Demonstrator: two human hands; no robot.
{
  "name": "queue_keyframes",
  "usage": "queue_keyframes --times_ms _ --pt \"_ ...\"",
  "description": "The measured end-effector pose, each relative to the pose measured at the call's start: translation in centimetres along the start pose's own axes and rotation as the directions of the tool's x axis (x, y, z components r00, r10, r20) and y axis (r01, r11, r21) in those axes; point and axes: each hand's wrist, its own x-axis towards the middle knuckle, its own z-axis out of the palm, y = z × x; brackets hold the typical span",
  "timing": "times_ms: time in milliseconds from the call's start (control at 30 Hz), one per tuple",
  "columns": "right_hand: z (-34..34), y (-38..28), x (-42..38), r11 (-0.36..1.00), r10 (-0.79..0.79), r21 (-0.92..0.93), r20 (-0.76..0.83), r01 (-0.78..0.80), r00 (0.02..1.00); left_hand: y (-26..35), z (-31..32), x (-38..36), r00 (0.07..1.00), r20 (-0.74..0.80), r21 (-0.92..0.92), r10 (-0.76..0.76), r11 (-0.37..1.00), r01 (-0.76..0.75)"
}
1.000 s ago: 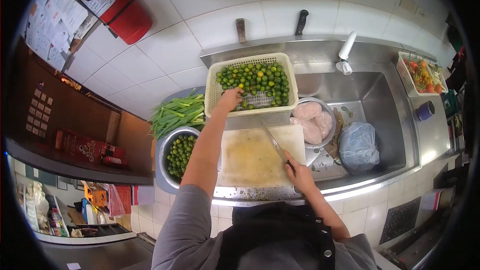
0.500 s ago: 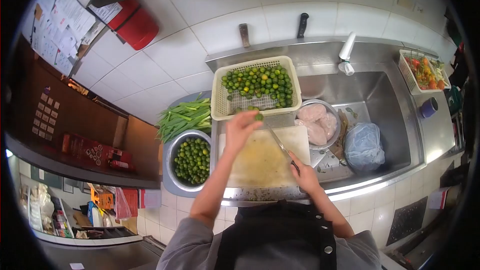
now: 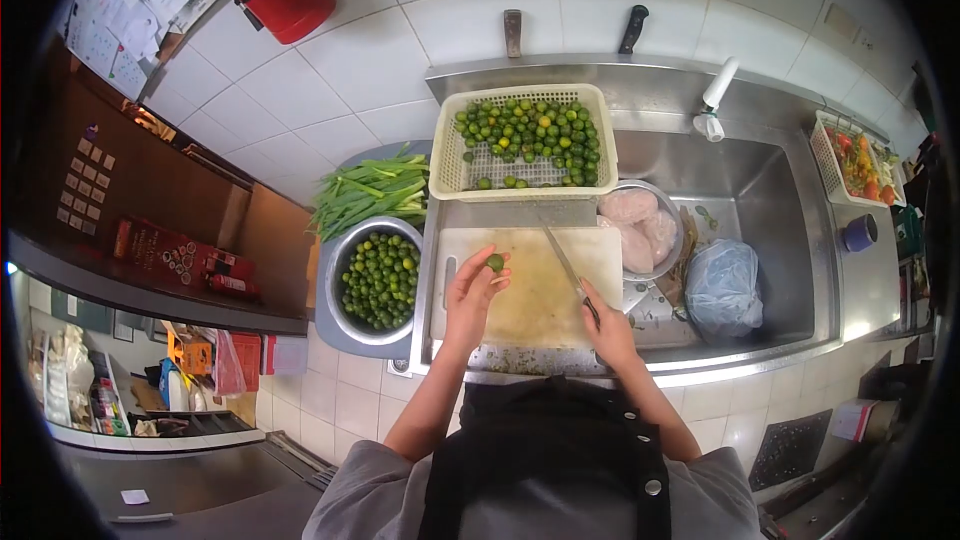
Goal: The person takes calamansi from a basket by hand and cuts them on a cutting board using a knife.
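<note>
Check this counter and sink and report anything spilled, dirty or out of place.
Small green bits lie scattered along the steel edge below the cutting board, which is stained yellowish in the middle. Leafy scraps also litter the sink beside the bowl of pale raw meat.

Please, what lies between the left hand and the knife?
Only stained cutting board lies between the left hand, holding a green fruit, and the knife, in the head view.

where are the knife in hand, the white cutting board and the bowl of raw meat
knife in hand (image 3: 563, 260): head view, on the blade
white cutting board (image 3: 505, 305): head view, bare surface
bowl of raw meat (image 3: 679, 243): head view, right rim
</note>
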Motion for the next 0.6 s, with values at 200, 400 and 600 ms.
queue_keyframes --times_ms 200,400,600 --pt "0.3 0.0 -0.1 1.000 -0.004 0.005 -0.051 0.004 0.999 -0.6 0.7 0.2 0.995 0.047 0.130 0.086 0.987 -0.091" --pt "0.8 0.5 -0.4 1.000 -0.019 -0.003 -0.090 0.019 0.996 -1.4 0.4 0.5 0.980 0.112 0.160 0.162 0.971 -0.179" --pt "0.7 0.5 -0.3 1.000 -0.011 0.003 -0.078 0.012 0.997 -2.3 -0.8 0.8 0.981 0.171 0.082 0.091 0.991 -0.106"
